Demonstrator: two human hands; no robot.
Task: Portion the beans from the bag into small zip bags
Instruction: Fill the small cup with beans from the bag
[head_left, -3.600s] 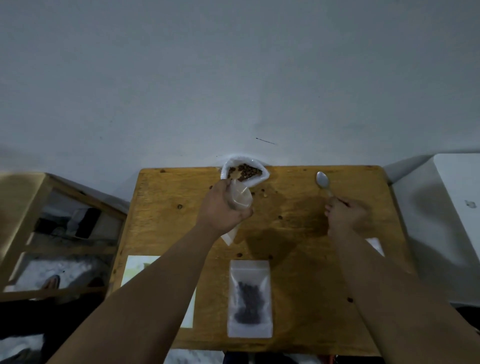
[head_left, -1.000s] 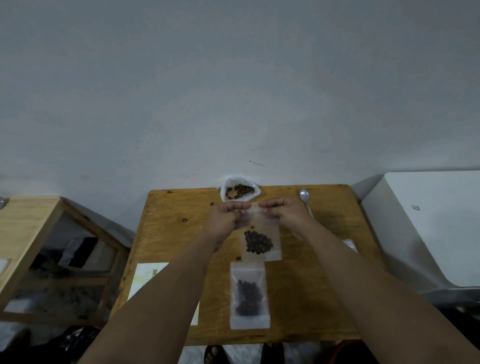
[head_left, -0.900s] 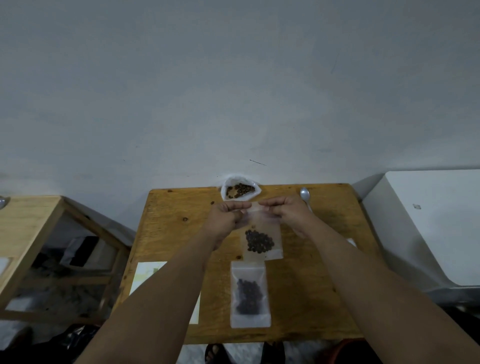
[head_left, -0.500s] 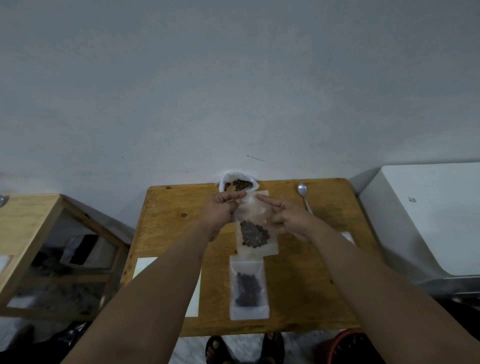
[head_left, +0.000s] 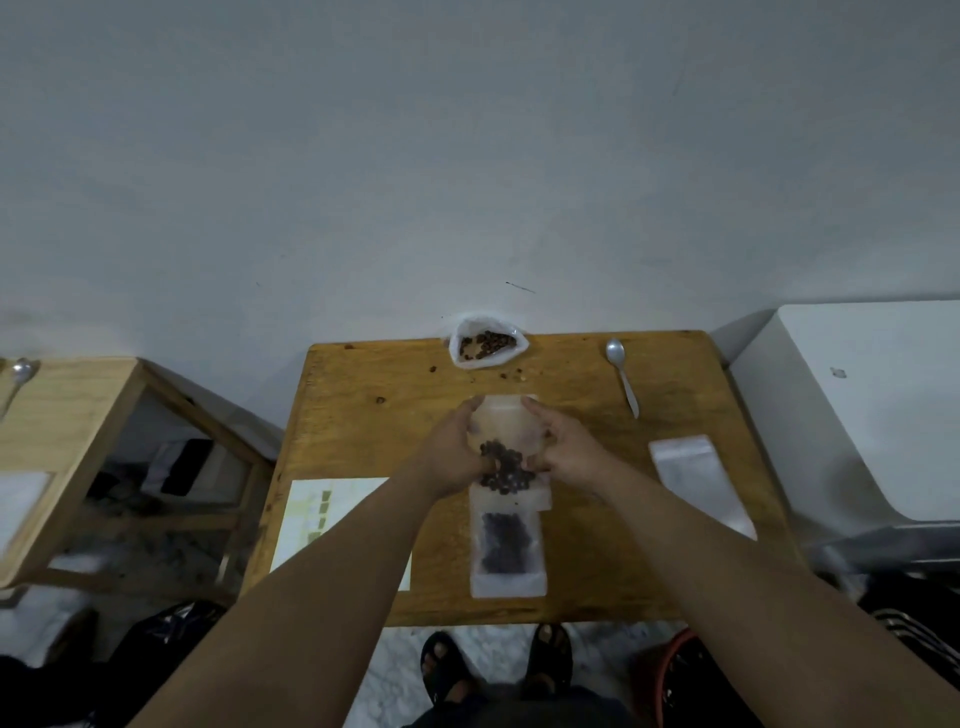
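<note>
Where the table (head_left: 363, 415) meets you, 1 filled zip bag (head_left: 508, 551) lies flat by the near edge, with a paper sheet (head_left: 317, 514) to its left. Just beyond, the 2nd zip bag (head_left: 505, 415) overlaps its top, beans (head_left: 506, 470) low inside. Your left hand (head_left: 449, 460) and right hand (head_left: 566, 457) pinch its 2 sides, fingers curled onto the plastic. Empty bags (head_left: 696, 478) lie by the right edge. Farther off, the spoon (head_left: 623, 382) lies near the far right corner, and the bean bag (head_left: 485, 348) sits open at mid far edge.
</note>
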